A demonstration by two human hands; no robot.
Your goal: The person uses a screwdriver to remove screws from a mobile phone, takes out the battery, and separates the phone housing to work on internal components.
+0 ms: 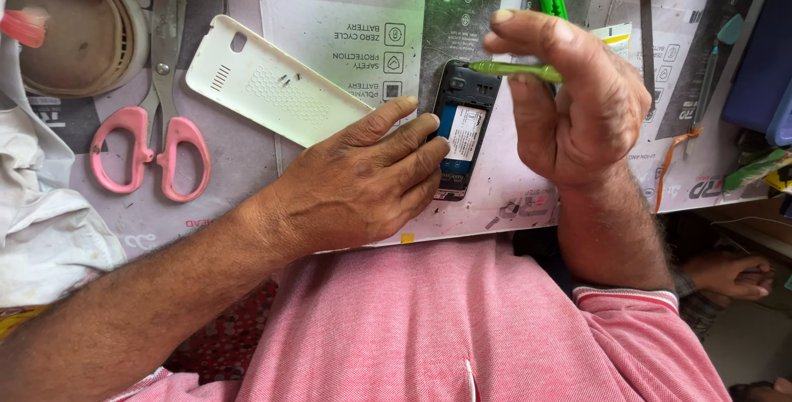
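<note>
- Your left hand (363, 183) lies flat, fingers spread, pressing the small black opened phone (462, 126) onto the bench (528, 196) so it cannot slide.
- Your right hand (577, 101) pinches a slim green plastic tool (516, 69); its tip meets the phone's top edge, just beyond the grip.
- The detached white plastic back cover (268, 80) lies beside your left fingers.

From my remote seat I see a black phone (462, 126) with a blue-and-white battery label, and beside it a white back cover (272, 82) with a dotted pattern. The tool (516, 69) is translucent green. To the far left lie pink-handled scissors (157, 142). Near me is a pink shirt (462, 328).
</note>
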